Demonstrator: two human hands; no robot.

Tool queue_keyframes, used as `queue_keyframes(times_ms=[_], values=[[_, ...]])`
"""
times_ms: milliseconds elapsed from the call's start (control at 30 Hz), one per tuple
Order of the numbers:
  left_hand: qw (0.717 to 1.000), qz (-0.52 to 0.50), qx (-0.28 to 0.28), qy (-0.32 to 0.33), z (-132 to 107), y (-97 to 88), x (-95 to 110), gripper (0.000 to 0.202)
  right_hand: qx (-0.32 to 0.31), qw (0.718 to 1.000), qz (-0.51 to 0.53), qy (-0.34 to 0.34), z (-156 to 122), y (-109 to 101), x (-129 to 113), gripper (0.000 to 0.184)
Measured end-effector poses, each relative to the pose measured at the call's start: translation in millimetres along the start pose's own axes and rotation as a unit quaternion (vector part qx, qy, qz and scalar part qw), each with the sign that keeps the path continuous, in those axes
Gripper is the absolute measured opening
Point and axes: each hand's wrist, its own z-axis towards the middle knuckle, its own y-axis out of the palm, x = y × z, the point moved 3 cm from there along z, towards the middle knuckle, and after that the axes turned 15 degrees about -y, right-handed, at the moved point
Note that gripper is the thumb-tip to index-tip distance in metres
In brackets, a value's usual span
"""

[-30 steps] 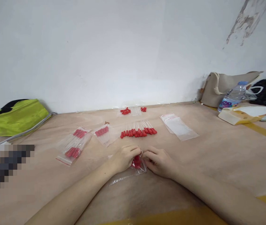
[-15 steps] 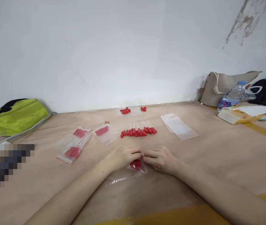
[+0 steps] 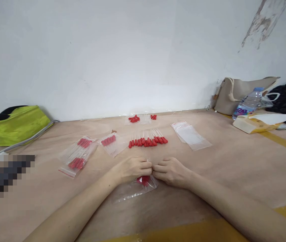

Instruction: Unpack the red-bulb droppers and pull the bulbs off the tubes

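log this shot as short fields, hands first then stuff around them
left hand: fingers curled over a see-through bag with red ends showing inside
right hand: fingertips meeting the left hand's, beside that bag; exact grip hidden
beyond hands: row of red-ended sticks
left: two packed bags
right: flat bags
far right: water bottle, beige bag
far left: yellow-green bag

Your left forearm (image 3: 79, 206) is bare along all the length that shows, slim and tapering smoothly toward the wrist, where a small dark spot (image 3: 109, 185) marks it. Your right forearm (image 3: 234, 205) is bare too, broader at the near right and narrower at the far end. Your left hand (image 3: 132, 169) and right hand (image 3: 172, 172) are bare, with slender fingers (image 3: 146, 165).
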Motion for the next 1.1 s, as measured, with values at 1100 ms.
queue_keyframes(times_ms=[1100], values=[[0.926, -0.26, 0.009, -0.274, -47.8, -3.7, 4.4, 0.037, 0.144, 0.836, 0.437, 0.3, 0.4, -0.1, 9.4, 0.051]])
